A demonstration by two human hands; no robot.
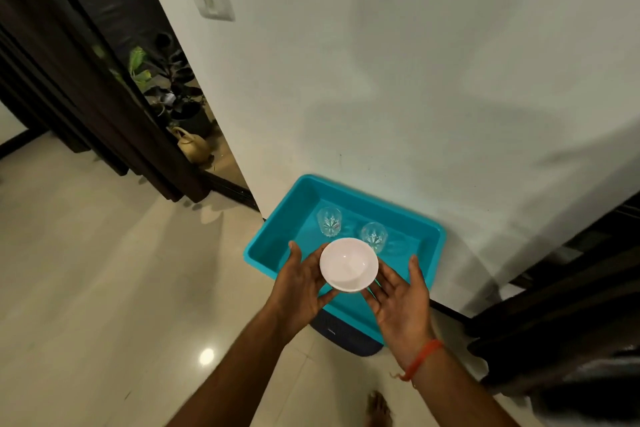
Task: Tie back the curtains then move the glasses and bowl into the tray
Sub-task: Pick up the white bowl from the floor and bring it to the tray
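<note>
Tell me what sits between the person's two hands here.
In the head view, the white bowl sits between the left hand and right hand, held above the blue tray, nearer the camera than the two glasses.

No readable text, label, brand, number or sign shows on anything here.
</note>
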